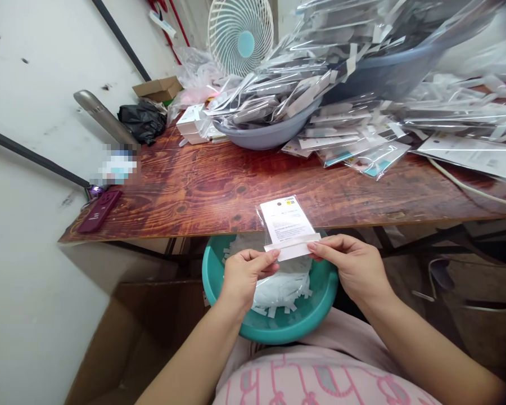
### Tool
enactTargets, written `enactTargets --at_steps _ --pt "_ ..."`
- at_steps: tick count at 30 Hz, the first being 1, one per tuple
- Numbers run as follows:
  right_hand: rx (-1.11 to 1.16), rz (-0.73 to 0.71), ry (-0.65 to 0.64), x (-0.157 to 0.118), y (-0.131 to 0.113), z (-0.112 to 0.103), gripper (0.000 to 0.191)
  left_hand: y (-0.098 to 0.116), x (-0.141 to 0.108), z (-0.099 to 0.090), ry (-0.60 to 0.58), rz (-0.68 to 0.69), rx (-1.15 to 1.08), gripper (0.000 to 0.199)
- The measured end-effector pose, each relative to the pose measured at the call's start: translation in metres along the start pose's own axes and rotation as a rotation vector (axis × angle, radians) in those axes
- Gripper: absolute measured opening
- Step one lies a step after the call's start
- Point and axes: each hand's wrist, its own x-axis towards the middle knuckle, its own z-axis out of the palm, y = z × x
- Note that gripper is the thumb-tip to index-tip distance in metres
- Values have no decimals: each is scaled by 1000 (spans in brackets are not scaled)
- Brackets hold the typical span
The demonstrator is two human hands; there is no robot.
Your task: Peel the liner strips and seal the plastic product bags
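A clear plastic packet with a printed white card inside (287, 219) is held between my hands, at the front edge of the wooden table. Across its near end runs a white flap strip (293, 244). My left hand (248, 275) pinches the left corner of that strip between thumb and fingers. At the strip's right end, my right hand (351, 264) pinches in the same way. Below the packet, a teal basin (278, 336) rests on my lap. Inside it lies a pile of white paper strips and clear film (274, 295).
Blue-grey basins (270, 139) heaped with clear packets stand on the wooden table (185, 194). Loose packets (377, 160) lie to their right, beside a white cable (468, 183). A white fan (240, 45) is behind. A dark red phone (100, 212) lies at the left corner.
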Motion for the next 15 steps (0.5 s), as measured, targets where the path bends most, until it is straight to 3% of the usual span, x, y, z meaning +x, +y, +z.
enactTargets --at_steps 9,15 --pt "-34 24 -15 2 -1 3 20 -7 3 -3 -7 -30 1 39" --pt "151 44 -92 8 -5 4 51 -7 5 -8 -25 -72 -3 43"
